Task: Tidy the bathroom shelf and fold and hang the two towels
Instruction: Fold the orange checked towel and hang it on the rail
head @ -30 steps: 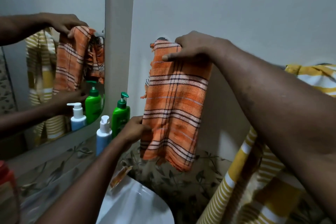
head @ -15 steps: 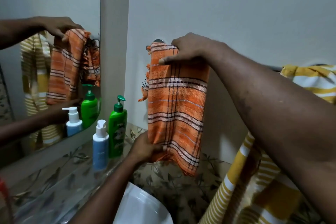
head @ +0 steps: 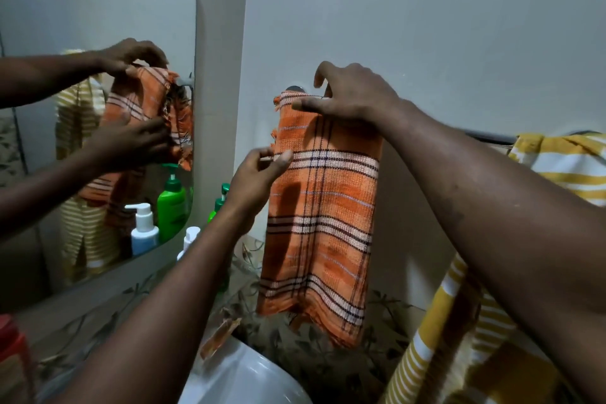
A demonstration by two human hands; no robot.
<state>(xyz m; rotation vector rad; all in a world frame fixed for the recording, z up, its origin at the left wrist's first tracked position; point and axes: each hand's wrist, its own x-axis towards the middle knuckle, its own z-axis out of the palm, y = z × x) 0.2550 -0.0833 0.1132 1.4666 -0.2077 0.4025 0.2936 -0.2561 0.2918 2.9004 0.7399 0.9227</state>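
An orange plaid towel [head: 323, 223] hangs folded over a wall rail [head: 488, 138], its fringe low above the sink. My right hand [head: 352, 95] rests on the towel's top fold at the rail, thumb pressed on the cloth and fingers arched. My left hand [head: 259, 174] pinches the towel's left edge a little below the top. A yellow and white striped towel [head: 557, 161] is draped over the same rail at the right and hangs down behind my right forearm.
A green pump bottle [head: 219, 203] and a white-capped blue bottle [head: 188, 239] stand on the patterned shelf [head: 108, 311] under the mirror [head: 82, 43], partly behind my left arm. A white sink [head: 249, 380] lies below. A red object [head: 13, 341] sits at the left edge.
My left hand has let go of the towel's lower left part and risen to pinch its upper left edge. My right hand stays on the top fold, fingers now lifted.
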